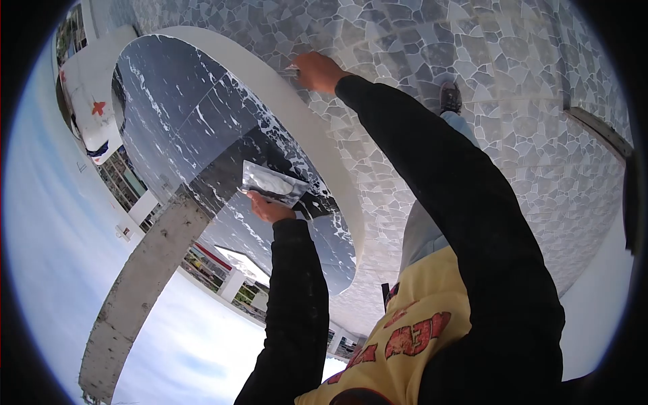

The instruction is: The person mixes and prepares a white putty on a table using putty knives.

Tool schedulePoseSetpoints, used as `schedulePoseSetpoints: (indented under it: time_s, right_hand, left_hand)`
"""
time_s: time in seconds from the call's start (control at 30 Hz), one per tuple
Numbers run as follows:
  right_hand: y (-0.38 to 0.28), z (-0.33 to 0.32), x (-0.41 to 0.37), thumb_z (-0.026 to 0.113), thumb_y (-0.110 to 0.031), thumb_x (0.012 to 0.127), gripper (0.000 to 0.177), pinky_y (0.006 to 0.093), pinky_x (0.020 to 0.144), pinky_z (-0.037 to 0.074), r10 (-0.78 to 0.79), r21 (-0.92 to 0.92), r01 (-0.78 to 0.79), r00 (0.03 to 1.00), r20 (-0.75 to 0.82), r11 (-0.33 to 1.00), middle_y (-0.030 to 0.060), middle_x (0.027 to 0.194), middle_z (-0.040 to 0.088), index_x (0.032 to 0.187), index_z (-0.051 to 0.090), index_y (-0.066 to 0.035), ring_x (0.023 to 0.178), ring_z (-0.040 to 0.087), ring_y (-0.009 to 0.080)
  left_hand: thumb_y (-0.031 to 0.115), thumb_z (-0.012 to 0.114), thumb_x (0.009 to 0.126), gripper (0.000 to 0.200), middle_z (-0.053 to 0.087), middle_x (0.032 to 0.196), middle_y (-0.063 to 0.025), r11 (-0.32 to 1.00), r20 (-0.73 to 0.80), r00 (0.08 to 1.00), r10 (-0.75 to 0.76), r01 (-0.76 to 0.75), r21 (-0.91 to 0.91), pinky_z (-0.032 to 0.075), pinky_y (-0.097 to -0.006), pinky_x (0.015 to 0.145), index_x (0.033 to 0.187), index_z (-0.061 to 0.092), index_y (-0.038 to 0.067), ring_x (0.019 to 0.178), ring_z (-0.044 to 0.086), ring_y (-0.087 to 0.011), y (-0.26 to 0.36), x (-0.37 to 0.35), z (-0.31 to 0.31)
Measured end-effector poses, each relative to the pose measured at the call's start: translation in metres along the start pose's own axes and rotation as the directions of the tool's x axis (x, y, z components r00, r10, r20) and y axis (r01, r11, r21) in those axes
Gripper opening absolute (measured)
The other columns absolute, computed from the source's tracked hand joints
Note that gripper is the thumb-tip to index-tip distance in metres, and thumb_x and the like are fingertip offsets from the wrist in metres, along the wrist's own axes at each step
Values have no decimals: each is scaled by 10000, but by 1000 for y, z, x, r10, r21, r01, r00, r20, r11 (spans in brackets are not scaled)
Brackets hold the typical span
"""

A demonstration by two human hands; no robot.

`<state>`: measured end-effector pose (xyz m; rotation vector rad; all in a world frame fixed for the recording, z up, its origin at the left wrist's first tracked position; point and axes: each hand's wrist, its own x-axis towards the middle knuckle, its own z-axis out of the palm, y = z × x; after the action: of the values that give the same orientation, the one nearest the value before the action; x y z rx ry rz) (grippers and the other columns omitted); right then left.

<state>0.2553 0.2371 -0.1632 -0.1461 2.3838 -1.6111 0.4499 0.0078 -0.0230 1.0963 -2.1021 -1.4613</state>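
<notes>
My left hand (271,210) is closed on a plastering trowel (275,185), a flat rectangular plate with a smear of white paste on its face. The trowel is over the glossy dark marble-patterned top of an oval counter (179,111). My right hand (320,72) is closed at the outer side of the counter's pale curved rim (270,75). From its fingers pokes the tip of a small thin tool (291,67), too hidden for its kind to show.
Grey stone-patterned flooring (398,135) surrounds the counter, and my shoe (450,98) stands on it. A rough concrete post (145,277) meets the dark top. A white sack-like thing with a red mark (99,108) is at the far side.
</notes>
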Motion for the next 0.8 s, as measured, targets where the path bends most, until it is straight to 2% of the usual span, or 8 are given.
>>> schedulePoseSetpoints:
  time_s: [0.13, 0.2, 0.23, 0.3, 0.4, 0.53, 0.6, 0.8]
  right_hand:
    - [20, -9, -19, 616, -122, 786, 356, 438, 812, 536, -69, -112, 81, 992, 107, 990, 185, 955, 703, 1133, 697, -114, 892, 677, 364]
    - [11, -29, -9, 584, -83, 798, 377, 424, 785, 534, 67, 256, -18, 981, -185, 966, 187, 905, 694, 1155, 700, -116, 842, 670, 353]
    - [2, -37, -1, 584, -83, 798, 377, 424, 785, 534, 59, 258, -11, 982, -180, 966, 187, 905, 694, 1155, 700, -116, 842, 670, 353]
    - [-25, -47, 11, 563, -58, 879, 383, 379, 708, 511, -114, 266, 207, 938, -327, 942, 198, 879, 691, 1234, 677, -151, 721, 651, 290]
    - [-53, -47, 36, 554, -38, 902, 378, 361, 676, 516, -187, 177, 237, 947, -260, 955, 194, 905, 702, 1244, 671, -150, 652, 631, 258]
    - [-60, -39, 50, 561, -19, 891, 399, 348, 671, 524, -185, 292, 229, 968, -171, 929, 197, 962, 710, 1253, 665, -150, 662, 649, 257]
    - [-57, -34, 48, 579, -27, 867, 412, 344, 703, 536, -280, 206, 315, 942, -183, 926, 188, 1003, 715, 1251, 666, -148, 708, 677, 264]
    - [-51, -29, 13, 620, -27, 804, 437, 338, 814, 541, -233, 170, 258, 960, -155, 951, 166, 1071, 707, 1224, 677, -132, 885, 698, 290]
  left_hand:
    - [519, 552, 937, 729, 539, 1282, -244, 999, 29, 999, -18, 19, -41, 493, -489, 949, 1305, 489, -106, 1130, 582, -369, 1, 1, 1]
    - [527, 549, 937, 736, 533, 1287, -246, 999, -20, 1000, -18, 17, -33, 492, -485, 956, 1310, 484, -105, 1138, 577, -365, 1, 0, 7]
    - [529, 546, 938, 738, 530, 1291, -247, 1000, -2, 1000, -11, 11, -12, 490, -486, 962, 1311, 482, -105, 1145, 574, -364, 1, 1, 6]
    - [529, 537, 944, 740, 521, 1302, -252, 1000, -15, 1000, -14, 15, 23, 485, -490, 979, 1321, 473, -105, 1161, 566, -365, 2, -1, 3]
    - [523, 550, 940, 732, 522, 1296, -253, 999, -128, 991, -36, 37, 3, 485, -493, 981, 1312, 484, -104, 1160, 565, -363, 6, -7, 11]
    - [517, 574, 931, 708, 530, 1281, -245, 999, -57, 998, 19, -17, 30, 495, -491, 961, 1263, 526, -107, 1137, 574, -348, 1, -1, 4]
    - [515, 565, 936, 705, 536, 1273, -247, 1000, -68, 998, 8, -6, 24, 499, -486, 953, 1254, 530, -114, 1126, 581, -347, 4, -4, 6]
    - [510, 545, 950, 704, 557, 1234, -259, 999, 37, 999, 8, -6, -36, 507, -475, 932, 1235, 533, -133, 1086, 603, -352, 8, -6, 7]
